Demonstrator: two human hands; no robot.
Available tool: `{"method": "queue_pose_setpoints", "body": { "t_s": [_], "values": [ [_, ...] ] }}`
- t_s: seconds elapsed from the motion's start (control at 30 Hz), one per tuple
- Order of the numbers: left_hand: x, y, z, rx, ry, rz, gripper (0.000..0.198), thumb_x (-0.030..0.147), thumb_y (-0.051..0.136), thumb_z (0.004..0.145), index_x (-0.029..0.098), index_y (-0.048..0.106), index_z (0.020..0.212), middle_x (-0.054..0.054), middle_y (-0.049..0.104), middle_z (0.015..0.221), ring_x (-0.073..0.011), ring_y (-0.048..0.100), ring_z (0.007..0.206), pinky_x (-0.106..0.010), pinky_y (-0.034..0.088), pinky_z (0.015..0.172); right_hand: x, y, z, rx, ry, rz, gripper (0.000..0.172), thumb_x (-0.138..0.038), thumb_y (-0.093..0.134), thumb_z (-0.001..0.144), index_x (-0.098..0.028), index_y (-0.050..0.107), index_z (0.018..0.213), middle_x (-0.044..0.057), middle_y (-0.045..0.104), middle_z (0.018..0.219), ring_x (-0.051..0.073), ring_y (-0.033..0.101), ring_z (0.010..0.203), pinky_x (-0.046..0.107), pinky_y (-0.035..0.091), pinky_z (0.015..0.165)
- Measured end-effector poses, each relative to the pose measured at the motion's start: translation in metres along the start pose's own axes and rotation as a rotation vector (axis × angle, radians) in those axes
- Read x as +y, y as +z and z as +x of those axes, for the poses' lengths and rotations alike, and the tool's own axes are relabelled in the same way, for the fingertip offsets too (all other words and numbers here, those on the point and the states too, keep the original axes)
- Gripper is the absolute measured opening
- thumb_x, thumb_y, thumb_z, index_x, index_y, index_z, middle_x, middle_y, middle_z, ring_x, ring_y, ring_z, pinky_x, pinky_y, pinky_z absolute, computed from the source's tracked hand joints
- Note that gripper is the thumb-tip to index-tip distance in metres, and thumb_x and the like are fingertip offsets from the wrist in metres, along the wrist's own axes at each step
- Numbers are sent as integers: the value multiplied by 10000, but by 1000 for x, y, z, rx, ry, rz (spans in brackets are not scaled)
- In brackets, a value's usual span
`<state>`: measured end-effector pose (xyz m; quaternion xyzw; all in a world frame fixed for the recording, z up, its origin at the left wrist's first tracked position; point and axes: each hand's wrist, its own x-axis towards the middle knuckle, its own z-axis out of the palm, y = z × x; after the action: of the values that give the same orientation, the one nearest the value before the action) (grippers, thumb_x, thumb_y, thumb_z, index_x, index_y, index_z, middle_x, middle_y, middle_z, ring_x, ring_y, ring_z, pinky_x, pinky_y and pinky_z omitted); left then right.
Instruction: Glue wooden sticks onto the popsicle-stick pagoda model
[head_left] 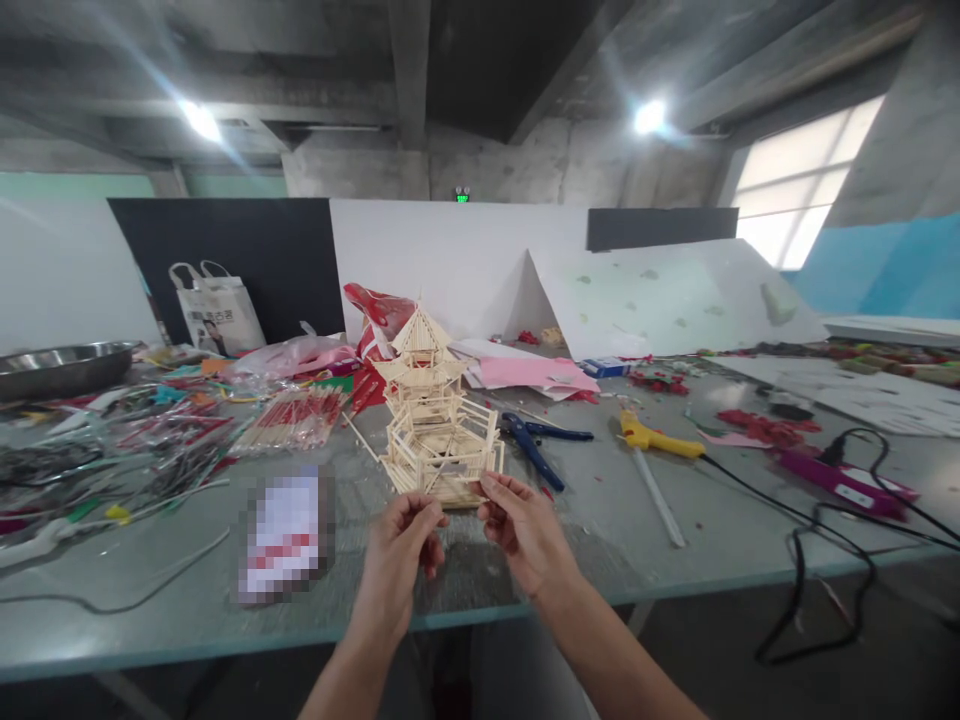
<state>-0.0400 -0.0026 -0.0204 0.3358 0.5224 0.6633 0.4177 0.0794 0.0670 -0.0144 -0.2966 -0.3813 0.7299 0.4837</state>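
The stick model (442, 435), a tiered tower with a pointed roof, stands upright on the surface (600, 545) just beyond both hands, its railed lower deck nearest them. The left hand (400, 540) is at the front edge of its base, fingers curled in and thumb drawn close to them; I cannot tell whether anything is gripped there. The right hand (529, 530) is at the front right corner, thumb and forefinger brought together by the railing; they may be pinching a thin stick, but the pale wood behind blends with it, so I cannot say for sure. Just beyond the right hand lie blue-handled pliers (541, 465), near the model. Farther right of that hand are a pale rod (660, 500) and a yellow glue gun (660, 440), its black cord (750, 494) running off to the right, and past these a purple power strip (847, 485). To the left of the left hand lies a blurred-out packet (283, 540); beyond it is a clear bag of red-tipped sticks (292, 418). Well past the hands, behind the model, are pink paper (532, 373) and a red bag (386, 308). A metal bowl (67, 372) sits far to the left.
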Motion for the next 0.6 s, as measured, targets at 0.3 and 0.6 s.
{"method": "queue_pose_setpoints", "body": {
  "t_s": [0.3, 0.6],
  "values": [
    [9, -7, 8, 67, 89, 98, 272, 396, 626, 673, 136, 560, 720, 34, 547, 563, -45, 426, 388, -151, 303, 336, 4, 9, 5, 29, -57, -49, 347, -374, 765, 517, -129, 579, 677, -83, 410, 413, 18, 313, 332, 151, 183, 317],
    [-1, 10, 3, 29, -49, -6, 264, 300, 604, 674, 128, 577, 873, 22, 568, 642, -37, 436, 373, -148, 286, 308, 15, 8, 7, 106, -11, -79, 375, -386, 762, 507, -122, 596, 715, -19, 581, 588, 44, 444, 365, 154, 243, 311]
  ]
}}
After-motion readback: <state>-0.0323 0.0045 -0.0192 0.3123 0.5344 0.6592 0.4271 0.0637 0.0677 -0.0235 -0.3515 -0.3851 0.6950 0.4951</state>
